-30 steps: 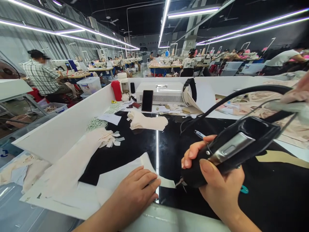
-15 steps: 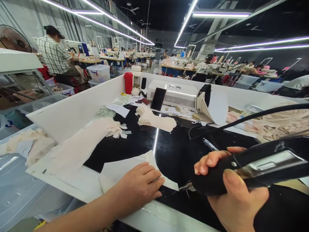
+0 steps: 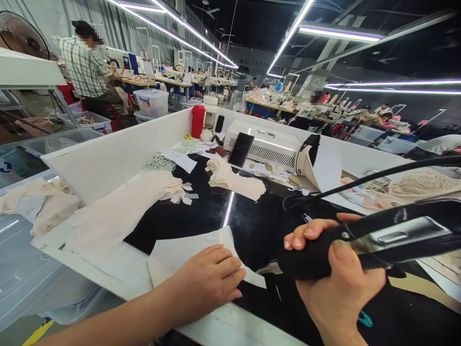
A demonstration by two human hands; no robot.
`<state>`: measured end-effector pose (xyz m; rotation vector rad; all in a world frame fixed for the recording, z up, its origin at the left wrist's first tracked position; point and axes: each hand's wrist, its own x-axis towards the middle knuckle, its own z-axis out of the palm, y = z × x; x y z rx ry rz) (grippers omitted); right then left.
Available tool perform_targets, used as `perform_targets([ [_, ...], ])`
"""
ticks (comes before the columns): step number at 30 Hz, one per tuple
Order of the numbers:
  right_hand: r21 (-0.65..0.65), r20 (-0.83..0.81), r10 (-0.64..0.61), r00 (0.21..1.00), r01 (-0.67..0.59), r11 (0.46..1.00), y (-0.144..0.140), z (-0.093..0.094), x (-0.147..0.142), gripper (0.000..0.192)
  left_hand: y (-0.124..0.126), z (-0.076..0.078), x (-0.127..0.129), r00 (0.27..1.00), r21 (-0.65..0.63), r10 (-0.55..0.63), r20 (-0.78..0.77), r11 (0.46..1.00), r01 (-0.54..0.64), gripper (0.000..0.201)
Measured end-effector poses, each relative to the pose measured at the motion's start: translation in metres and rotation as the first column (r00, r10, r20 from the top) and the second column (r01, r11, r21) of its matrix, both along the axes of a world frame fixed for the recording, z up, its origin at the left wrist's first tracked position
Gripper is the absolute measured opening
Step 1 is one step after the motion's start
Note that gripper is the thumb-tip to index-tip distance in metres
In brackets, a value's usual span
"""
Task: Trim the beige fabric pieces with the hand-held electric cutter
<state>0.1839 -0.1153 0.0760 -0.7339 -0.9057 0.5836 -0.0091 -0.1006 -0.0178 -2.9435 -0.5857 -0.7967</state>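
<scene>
1. At the near edge of the table (image 3: pixel 248 226), the left hand (image 3: pixel 211 281) lay flat, palm down and fingers loosely spread, pressing on a pale fabric piece (image 3: pixel 180 252); it gripped nothing.
2. The fabric piece lay on the glossy black table top, its right corner reaching toward the tool tip.
3. The right hand (image 3: pixel 331 283) was closed around a black handheld tool (image 3: pixel 360 242), thumb on top and fingers curled over the front of its body.
4. The tool pointed left, its small metal tip (image 3: pixel 268 270) low over the table, just beside the right edge of the fabric piece; whether the tip touched the fabric cannot be told.
5. A black cable (image 3: pixel 360 180) ran from the tool's rear up and across to the right.
6. A larger sheet of cream fabric (image 3: pixel 118 216) lay left of the fabric piece, with small cut scraps (image 3: pixel 182 192) at its far end.
7. Farther back, another folded cream piece (image 3: pixel 234 180) rested on the table.
8. Behind it stood a white machine box (image 3: pixel 266 144) with a dark phone (image 3: pixel 240 149) leaning on its front.
9. A red bottle (image 3: pixel 198 121) stood near the table's far left corner, inside the white surrounding wall (image 3: pixel 118 154).
10. Beyond the wall on the left, a person in a checked shirt (image 3: pixel 84 67) stood at another station, well apart.
</scene>
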Motion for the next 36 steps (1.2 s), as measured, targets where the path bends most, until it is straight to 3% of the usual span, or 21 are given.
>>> perform_targets([
  [10,0.013,0.033,-0.003,0.999,0.002,1.0,0.007,-0.009,-0.005,0.039,0.002,-0.004,0.004,0.999,0.032,-0.019,0.042,0.999,0.018,0.027],
  [22,0.02,0.052,-0.046,0.998,0.045,0.999,0.005,-0.003,0.002,0.039,0.001,-0.003,0.002,1.0,0.031,-0.019,0.018,0.999,0.019,0.027],
  [30,0.015,0.053,-0.044,0.998,0.043,0.999,-0.001,-0.009,0.006,0.042,0.001,-0.002,0.001,0.999,0.02,-0.018,0.037,1.0,0.017,0.023],
  [36,0.0,0.047,-0.046,0.998,0.046,0.999,-0.002,-0.006,0.004,0.034,0.002,-0.003,0.001,1.0,0.02,-0.025,0.009,0.999,0.025,0.023],
])
